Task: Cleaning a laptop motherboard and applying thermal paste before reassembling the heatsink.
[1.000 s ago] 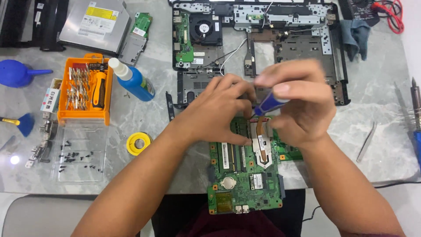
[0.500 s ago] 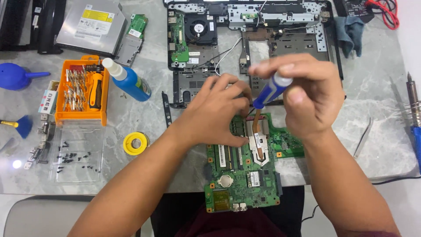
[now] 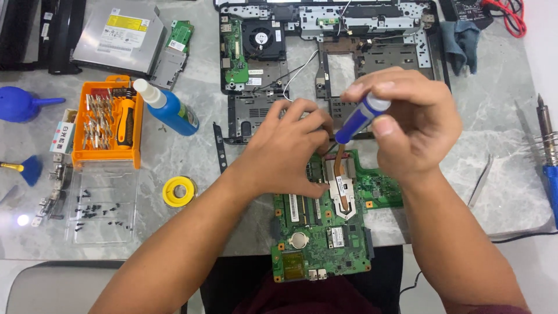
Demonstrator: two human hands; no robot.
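Observation:
A green laptop motherboard (image 3: 325, 238) lies at the near edge of the grey marble table, with a copper heat pipe and metal heatsink (image 3: 343, 183) on it. My left hand (image 3: 288, 151) rests on the board's upper left part, fingers curled beside the heatsink. In my right hand (image 3: 410, 119) a blue screwdriver with a pale cap (image 3: 360, 119) is gripped, its tip angled down toward the top of the heatsink; the tip itself is hidden behind my left fingers. Behind both hands sits the opened black laptop base (image 3: 325, 55) with its fan.
On the left stand an orange screwdriver-bit case (image 3: 110, 119), a blue bottle lying on its side (image 3: 168, 107), a yellow tape roll (image 3: 179, 191), a clear tray of small screws (image 3: 99, 206), a blue air blower (image 3: 23, 104) and an optical drive (image 3: 122, 35). Tweezers (image 3: 481, 179) and a soldering iron (image 3: 547, 157) lie right.
My right hand has lifted and shifted right with the screwdriver, now tilted more. The left hand stays on the board. The view has drifted slightly.

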